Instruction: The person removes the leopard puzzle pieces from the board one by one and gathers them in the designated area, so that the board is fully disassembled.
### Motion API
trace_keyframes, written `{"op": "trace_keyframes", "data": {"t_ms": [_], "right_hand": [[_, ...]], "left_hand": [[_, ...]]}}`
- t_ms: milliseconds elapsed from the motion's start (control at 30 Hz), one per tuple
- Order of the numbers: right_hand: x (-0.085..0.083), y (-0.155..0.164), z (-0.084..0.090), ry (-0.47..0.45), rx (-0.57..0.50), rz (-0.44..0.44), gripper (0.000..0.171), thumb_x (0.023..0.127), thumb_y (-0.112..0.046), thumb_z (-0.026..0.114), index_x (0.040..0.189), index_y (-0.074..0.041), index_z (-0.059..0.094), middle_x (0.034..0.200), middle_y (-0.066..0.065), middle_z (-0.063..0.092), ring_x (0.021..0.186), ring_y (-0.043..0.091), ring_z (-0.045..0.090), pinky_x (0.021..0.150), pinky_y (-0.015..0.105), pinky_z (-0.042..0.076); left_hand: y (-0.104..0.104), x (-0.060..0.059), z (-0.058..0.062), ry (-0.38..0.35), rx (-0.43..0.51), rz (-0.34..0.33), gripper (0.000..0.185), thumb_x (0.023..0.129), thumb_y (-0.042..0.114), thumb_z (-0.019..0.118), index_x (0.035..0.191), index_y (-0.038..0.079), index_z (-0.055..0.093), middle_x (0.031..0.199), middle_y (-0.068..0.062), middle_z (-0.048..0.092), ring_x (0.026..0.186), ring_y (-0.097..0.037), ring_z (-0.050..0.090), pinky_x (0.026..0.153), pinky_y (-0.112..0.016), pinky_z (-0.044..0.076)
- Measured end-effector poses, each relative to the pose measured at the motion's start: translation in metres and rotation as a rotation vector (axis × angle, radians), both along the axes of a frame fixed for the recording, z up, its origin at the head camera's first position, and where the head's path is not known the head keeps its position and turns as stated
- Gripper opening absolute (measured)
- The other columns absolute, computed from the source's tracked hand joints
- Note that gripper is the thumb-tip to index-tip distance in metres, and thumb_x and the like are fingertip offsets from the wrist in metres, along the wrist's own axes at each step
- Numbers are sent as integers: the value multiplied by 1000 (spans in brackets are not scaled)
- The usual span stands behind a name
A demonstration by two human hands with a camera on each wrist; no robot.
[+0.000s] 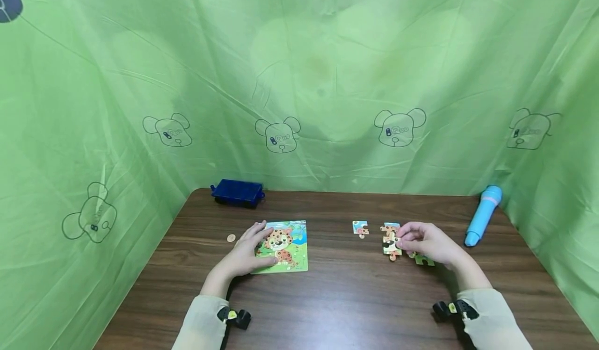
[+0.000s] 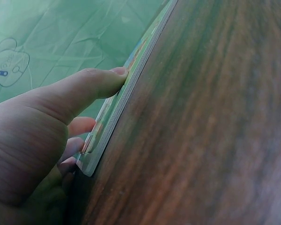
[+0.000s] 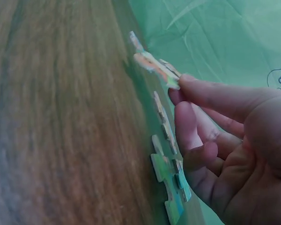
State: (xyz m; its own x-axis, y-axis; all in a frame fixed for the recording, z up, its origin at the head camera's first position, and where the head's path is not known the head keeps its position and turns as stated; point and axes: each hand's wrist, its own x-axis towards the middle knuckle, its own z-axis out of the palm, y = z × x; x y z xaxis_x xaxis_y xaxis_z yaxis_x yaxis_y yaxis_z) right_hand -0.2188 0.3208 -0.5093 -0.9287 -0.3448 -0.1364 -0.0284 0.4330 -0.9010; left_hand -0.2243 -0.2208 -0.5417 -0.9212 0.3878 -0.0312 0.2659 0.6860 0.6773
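On the worktop (image 1: 346, 298), our left hand (image 1: 248, 254) rests flat on the puzzle (image 1: 285, 246) (thumb at its edge); our right hand (image 1: 428, 243) pinches a piece (image 1: 390, 246).

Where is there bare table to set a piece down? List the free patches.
Free: the strip between the puzzle board and the lone piece; the wide near edge of the table between both sleeves; the back edge right of the blue box. Crowded: the loose pieces under the right hand.
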Motion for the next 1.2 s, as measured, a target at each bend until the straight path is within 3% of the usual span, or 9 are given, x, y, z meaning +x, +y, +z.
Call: {"op": "trace_keyframes", "data": {"t_ms": [133, 433, 633, 1200], "right_hand": [[0, -2, -3, 41, 54, 4, 24, 100, -11, 81, 116, 2, 70, 97, 13, 75, 81, 21, 70, 68, 33, 61], [-2, -6, -7, 223, 236, -20, 15, 96, -16, 86, 105, -11, 77, 89, -3, 75, 72, 9, 65, 62, 27, 53], [-2, -7, -9, 293, 328, -35, 14, 93, -20, 89, 100, -16, 78, 89, -8, 72, 78, 7, 62, 70, 28, 50], [-3, -8, -13, 308, 395, -39, 11, 91, -21, 92, 96, -22, 82, 91, -12, 73, 91, 11, 66, 81, 32, 53]], "left_hand": [[1, 0, 0, 1, -4, 2, 96, 89, 52, 89, 167, 15, 48, 181, -10, 25, 169, -39, 10, 125, -77, 20], [0, 1, 0, 1, -9, 3, 97, 89, 51, 89, 168, 16, 46, 181, -9, 24, 169, -38, 9, 126, -76, 19], [0, 0, 0, 2, -9, -2, 97, 89, 53, 89, 168, 15, 47, 181, -9, 24, 169, -38, 9, 126, -77, 18], [-1, 0, 0, -1, -6, -9, 97, 89, 55, 88, 168, 17, 46, 182, -9, 23, 169, -37, 9, 125, -77, 18]]}}
